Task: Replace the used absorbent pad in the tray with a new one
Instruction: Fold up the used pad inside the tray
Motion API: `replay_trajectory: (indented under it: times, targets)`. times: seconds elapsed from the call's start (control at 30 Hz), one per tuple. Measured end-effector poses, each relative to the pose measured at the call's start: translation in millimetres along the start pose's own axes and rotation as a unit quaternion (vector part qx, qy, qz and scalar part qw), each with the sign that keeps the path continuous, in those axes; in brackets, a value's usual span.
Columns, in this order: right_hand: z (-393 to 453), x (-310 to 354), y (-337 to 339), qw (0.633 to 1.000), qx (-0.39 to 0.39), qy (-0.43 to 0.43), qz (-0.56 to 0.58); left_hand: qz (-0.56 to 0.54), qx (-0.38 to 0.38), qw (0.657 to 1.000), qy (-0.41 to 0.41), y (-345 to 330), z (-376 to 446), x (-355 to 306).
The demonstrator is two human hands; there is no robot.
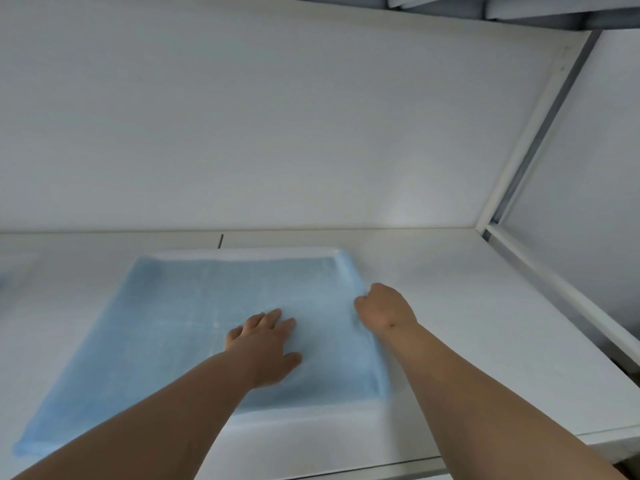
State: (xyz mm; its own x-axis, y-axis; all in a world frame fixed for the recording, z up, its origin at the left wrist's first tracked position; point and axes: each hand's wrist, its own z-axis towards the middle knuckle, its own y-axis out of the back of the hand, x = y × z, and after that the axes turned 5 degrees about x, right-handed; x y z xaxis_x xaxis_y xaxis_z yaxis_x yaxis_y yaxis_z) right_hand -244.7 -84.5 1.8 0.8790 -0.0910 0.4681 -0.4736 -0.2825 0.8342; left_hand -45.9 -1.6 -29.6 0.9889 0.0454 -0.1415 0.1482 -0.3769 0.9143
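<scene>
A light blue absorbent pad (180, 317) lies spread inside a shallow white tray (249, 252) on the white counter. My left hand (266, 344) rests flat on the pad, palm down, fingers spread, a little right of its middle. My right hand (384, 308) is at the pad's right edge, fingers curled and pinching that edge where it runs up the tray's side. The pad's near left corner reaches over the tray's front.
A white wall rises behind the counter (467, 306). A white window frame (526, 161) stands at the right, its sill running along the counter's right side. The counter's front edge (346, 474) is near the bottom.
</scene>
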Motion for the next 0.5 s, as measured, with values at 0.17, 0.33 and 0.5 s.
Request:
replay_trajectory:
  times: [0.17, 0.33, 0.5]
  targets:
    - [0.0, 23.0, 0.5, 0.997, -0.036, 0.027, 0.057, -0.006, 0.0, 1.0, -0.005, 0.6, -0.8, 1.1]
    - [3.1, 37.4, -4.5, 0.962, 0.041, -0.039, 0.266, -0.022, 0.0, 1.0, -0.014, -0.2, -1.0, 6.5]
    - [6.6, 29.9, -11.0, 0.902, 0.109, -0.085, 0.41, -0.049, -0.02, 0.998, -0.016, -0.6, -4.7, 13.9]
